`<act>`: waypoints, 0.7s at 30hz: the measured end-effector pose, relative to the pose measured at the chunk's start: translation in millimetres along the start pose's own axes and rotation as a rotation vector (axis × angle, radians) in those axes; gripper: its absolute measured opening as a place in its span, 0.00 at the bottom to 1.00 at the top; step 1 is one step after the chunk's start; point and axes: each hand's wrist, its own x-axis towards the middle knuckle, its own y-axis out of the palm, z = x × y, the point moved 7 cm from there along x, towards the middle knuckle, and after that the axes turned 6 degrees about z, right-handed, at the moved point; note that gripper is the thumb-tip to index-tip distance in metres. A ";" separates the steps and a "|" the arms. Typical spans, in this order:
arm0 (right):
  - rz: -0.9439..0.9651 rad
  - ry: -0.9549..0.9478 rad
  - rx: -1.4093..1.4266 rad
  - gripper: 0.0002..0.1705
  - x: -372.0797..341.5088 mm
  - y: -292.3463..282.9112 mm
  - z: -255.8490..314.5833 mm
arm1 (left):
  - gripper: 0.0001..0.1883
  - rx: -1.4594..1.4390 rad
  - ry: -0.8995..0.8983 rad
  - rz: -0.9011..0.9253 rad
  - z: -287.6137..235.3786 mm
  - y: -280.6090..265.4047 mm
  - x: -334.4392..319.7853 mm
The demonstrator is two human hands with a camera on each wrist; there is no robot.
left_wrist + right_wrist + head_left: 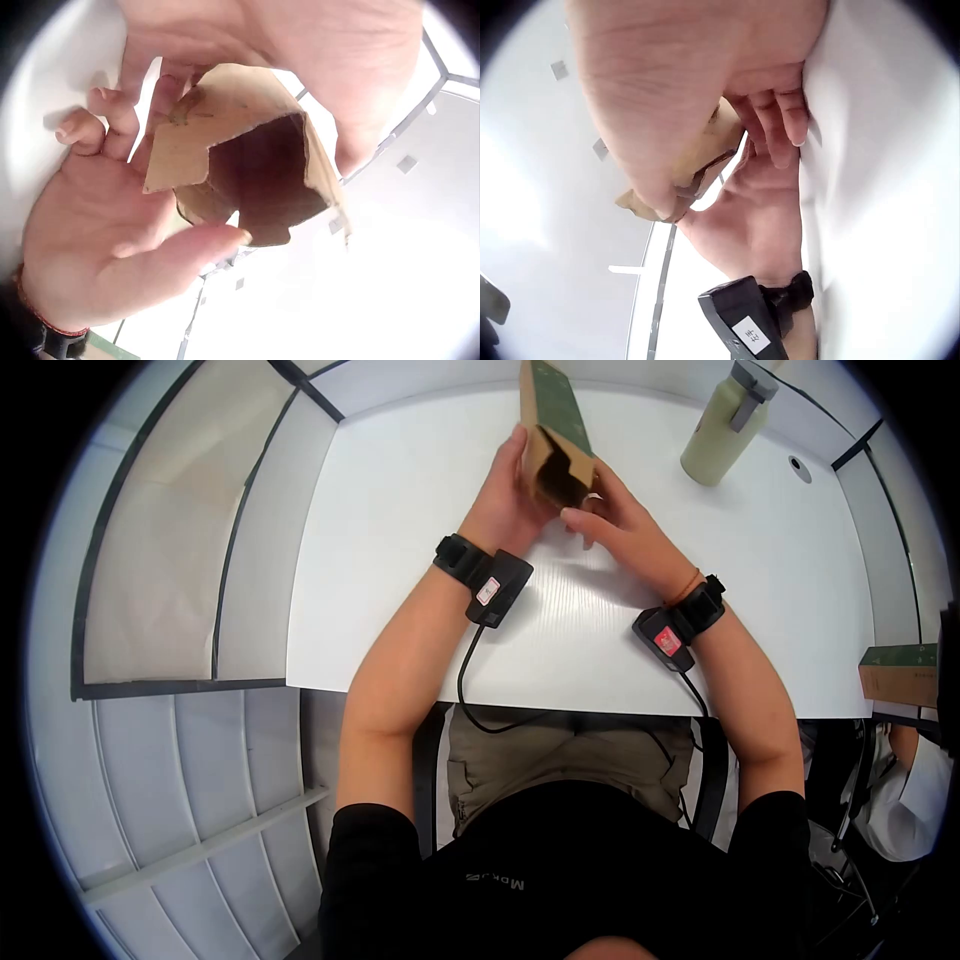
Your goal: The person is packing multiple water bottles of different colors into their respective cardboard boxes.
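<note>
Two hands on one open-ended cardboard box [567,408], held up over the white table [400,590].
Head view: I see the left hand [510,498] gripping the box from its left side, the right hand [635,540] at its right near the open end; a pale green bottle [712,440] with grey lid stands off to the right, a green-and-brown carton [898,685] at the far right edge. Left wrist view: I get the opening, dark inside, flaps [176,159] jutting; left hand curls round the box, right thumb on the lower flap, index behind the side, pinching. Right wrist view: right thumb presses the cardboard, box mostly hidden by the hand; left palm sits close behind.
</note>
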 end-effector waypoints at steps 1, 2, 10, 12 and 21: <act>-0.030 -0.016 -0.018 0.46 -1.1 0.1 -2.2 | 0.40 -0.051 0.006 0.008 -1.7 2.0 0.4; -0.059 -0.032 -0.035 0.45 -2.7 -0.7 -3.2 | 0.41 -0.101 0.011 0.016 -2.4 3.1 0.3; -0.058 0.023 -0.054 0.39 -5.4 -9.2 -5.4 | 0.33 -0.134 0.002 -0.011 2.2 -16.8 6.0; -0.014 0.023 -0.046 0.35 -5.7 -4.2 -4.5 | 0.27 -0.011 0.060 -0.101 2.9 -21.8 5.9; -0.124 0.167 0.175 0.20 -8.9 -5.4 -1.1 | 0.21 0.089 0.177 -0.190 -3.0 -23.4 -0.9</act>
